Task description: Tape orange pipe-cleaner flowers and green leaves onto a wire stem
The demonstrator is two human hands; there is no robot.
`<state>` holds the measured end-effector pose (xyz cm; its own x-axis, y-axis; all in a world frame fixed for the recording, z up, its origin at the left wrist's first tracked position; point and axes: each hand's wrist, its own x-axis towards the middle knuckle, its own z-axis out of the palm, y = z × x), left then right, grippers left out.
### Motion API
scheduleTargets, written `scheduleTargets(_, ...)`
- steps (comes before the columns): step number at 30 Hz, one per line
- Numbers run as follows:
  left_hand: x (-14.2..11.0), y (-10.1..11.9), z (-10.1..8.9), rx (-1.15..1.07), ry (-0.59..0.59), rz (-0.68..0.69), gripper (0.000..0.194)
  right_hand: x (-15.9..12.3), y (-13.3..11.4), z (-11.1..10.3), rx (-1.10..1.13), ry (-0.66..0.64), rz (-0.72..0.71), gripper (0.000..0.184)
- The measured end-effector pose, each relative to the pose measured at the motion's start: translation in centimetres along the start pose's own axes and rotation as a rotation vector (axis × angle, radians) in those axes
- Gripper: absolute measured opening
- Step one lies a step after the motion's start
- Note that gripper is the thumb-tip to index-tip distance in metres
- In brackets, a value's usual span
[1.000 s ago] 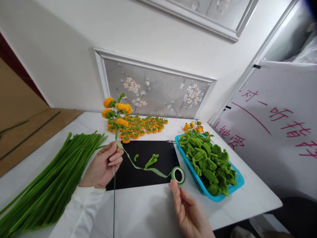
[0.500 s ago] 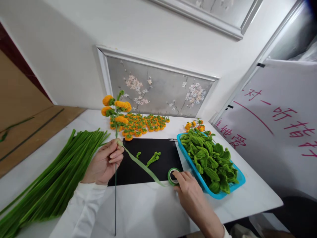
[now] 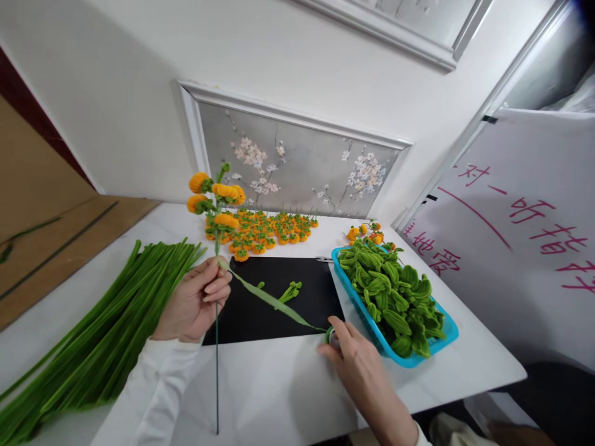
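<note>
My left hand [image 3: 198,298] pinches the stem of an upright artificial flower [image 3: 225,192], which has orange pompom blooms and green sepals. Its thin dark wire [image 3: 217,371] hangs down below my fingers. From that pinch a pale green strip of floral tape [image 3: 272,300] stretches down to the right. The tape's roll [image 3: 331,336] is held between the thumb and fingers of my right hand [image 3: 360,371], partly hidden by them. A black mat [image 3: 297,319] lies beneath the strip, with small green fuzzy sprigs [image 3: 289,295] on it.
On the left lies a bundle of long green fuzzy stems [image 3: 106,328]. Several orange flower heads [image 3: 264,232] stand behind the mat. A blue basket [image 3: 404,361] of green fuzzy leaves [image 3: 395,297] is at right, near metal pliers [image 3: 324,259] and more orange flowers [image 3: 365,233].
My right hand has closed around the tape roll and tilted it on edge, a little lower. The tape strip now runs straighter. My left hand keeps its pinch on the flower.
</note>
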<state>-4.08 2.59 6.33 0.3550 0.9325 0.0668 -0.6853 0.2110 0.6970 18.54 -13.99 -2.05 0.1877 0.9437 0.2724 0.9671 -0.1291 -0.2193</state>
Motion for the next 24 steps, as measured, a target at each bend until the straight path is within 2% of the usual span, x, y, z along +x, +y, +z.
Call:
scheduleTargets(3,0.0,-0.2,-0.1,0.021,-0.016,0.001,0.028,0.7,0.1,-1.1,-0.042,-0.023,-0.041,0.034)
scheduleTargets(6,-0.1,-0.1,-0.4,0.028,-0.021,-0.009,0.020,1.3,0.2,-2.0,-0.093,-0.156,-0.088,0.047)
scheduleTargets(9,-0.3,-0.2,-0.4,0.065,-0.011,-0.021,0.014,1.6,0.2,-2.6,-0.097,-0.301,-0.014,0.041)
scheduleTargets(11,-0.6,-0.5,0.0,0.129,-0.011,-0.034,0.014,2.1,-0.1,-3.2,-0.018,-0.269,-0.005,0.037)
scheduleTargets(13,-0.9,-1.0,0.8,0.198,-0.028,-0.058,0.016,3.1,-0.9,-4.1,0.180,-0.141,-0.074,0.034)
scheduleTargets(15,-1.1,-1.7,1.8,0.231,-0.056,-0.099,0.019,4.6,-2.2,-5.1,0.483,-0.021,-0.156,0.027)
scheduleTargets(17,-1.2,-2.2,2.6,0.257,-0.088,-0.132,0.022,6.6,-3.7,-5.9,0.799,-0.008,-0.172,0.023)
scheduleTargets(20,-1.1,-2.4,3.1,0.323,-0.112,-0.151,0.022,9.6,-5.8,-5.8,1.196,-0.181,-0.186,0.027)
scheduleTargets(24,-0.7,-1.8,3.0,0.425,-0.123,-0.156,0.022,12.2,-7.2,-4.5,1.468,-0.468,-0.265,0.032)
